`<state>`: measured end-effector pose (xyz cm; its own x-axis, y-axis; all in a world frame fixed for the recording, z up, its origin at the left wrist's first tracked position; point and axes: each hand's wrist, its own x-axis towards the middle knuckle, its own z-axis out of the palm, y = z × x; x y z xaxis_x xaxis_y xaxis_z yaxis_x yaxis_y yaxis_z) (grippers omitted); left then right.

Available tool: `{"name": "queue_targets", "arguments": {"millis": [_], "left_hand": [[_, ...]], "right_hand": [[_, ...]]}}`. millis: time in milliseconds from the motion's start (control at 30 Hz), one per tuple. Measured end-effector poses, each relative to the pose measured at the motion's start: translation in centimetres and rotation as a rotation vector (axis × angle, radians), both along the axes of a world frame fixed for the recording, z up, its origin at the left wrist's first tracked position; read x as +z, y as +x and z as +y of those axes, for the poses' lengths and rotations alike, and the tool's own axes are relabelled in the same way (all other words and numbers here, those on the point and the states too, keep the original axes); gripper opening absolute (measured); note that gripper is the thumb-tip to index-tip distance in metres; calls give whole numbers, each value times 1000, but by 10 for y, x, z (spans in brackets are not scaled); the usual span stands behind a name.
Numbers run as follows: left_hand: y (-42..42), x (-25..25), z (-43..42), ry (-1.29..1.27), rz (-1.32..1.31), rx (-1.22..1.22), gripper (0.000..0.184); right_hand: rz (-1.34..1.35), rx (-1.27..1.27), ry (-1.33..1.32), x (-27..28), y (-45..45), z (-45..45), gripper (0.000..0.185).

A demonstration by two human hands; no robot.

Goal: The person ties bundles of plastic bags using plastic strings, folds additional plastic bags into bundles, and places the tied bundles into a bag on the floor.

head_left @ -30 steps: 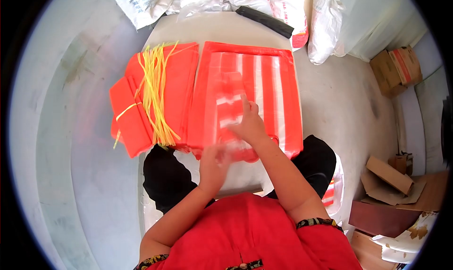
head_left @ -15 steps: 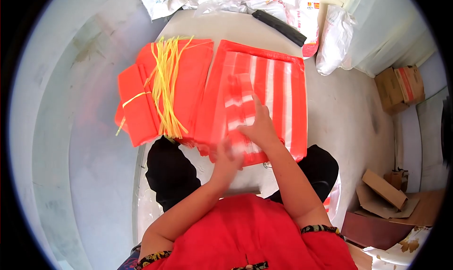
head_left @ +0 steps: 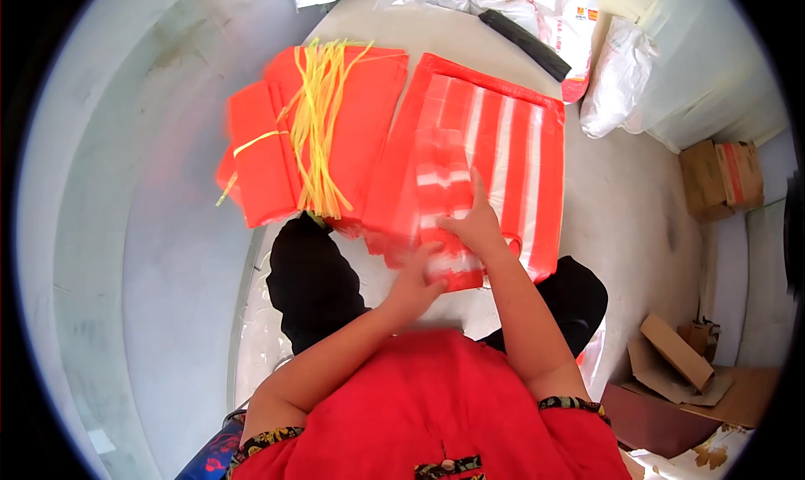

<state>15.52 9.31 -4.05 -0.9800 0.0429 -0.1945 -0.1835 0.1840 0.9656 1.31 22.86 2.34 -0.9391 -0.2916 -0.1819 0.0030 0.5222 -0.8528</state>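
A folded red-and-white striped plastic strip [head_left: 444, 178] lies on a stack of striped plastic sheets [head_left: 526, 161]. My right hand [head_left: 476, 226] rests on the strip's right edge, fingers spread. At its lower left edge is my left hand [head_left: 414, 284], slightly blurred, with fingers apart and touching the plastic. To the left lie plain red sheets [head_left: 369, 103], with a bunch of yellow ties [head_left: 320, 136] across them. A folded red bundle [head_left: 261, 157], bound by a yellow tie, sits at the far left.
A black roll [head_left: 525, 44] lies at the back of the table [head_left: 402, 23], near white printed bags [head_left: 545, 15]. A white wrapped bundle [head_left: 619, 77] is to the right. Cardboard boxes [head_left: 723, 178] stand farther right, with an open carton [head_left: 671, 363] at the lower right.
The view has shifted, so the table things appear farther right and higher. My left hand has come up against the lower left edge of the folded strip; my right hand remains on it.
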Motion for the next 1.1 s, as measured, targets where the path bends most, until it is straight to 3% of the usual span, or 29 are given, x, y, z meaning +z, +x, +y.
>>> {"name": "queue_targets", "arguments": {"millis": [67,167,200,300,400,600,700,800,900,1000,1100], "left_hand": [[0,28,-7,-60,-66,-49,71],[-8,23,-35,-241,59,104,68],[-12,11,-49,-427,245,223,63],[-27,20,-98,-755,364,379,56],[-34,23,-116,-928,362,390,51],[-47,34,-119,-1091,72,248,50],[-46,38,-116,-1073,57,288,45],[-43,44,-113,-868,15,330,41],[-37,26,-105,-350,75,473,32],[-29,41,-84,178,-102,531,34],[-27,42,-65,352,-155,545,34]], "right_hand": [[70,-2,3,-13,-3,2,119],[66,-24,-40,-20,-6,5,118],[75,-33,-63,-21,-7,6,118],[-40,-69,-156,-10,-3,8,117],[-123,-96,-232,-11,-4,13,117],[-233,-119,-360,-7,-8,22,116],[-341,-153,-517,3,-5,25,112],[-431,-207,-669,-3,-8,31,113],[-506,-234,-812,0,0,30,107],[-555,-254,-898,-10,5,31,106],[-596,-260,-931,-10,13,28,107]]}}
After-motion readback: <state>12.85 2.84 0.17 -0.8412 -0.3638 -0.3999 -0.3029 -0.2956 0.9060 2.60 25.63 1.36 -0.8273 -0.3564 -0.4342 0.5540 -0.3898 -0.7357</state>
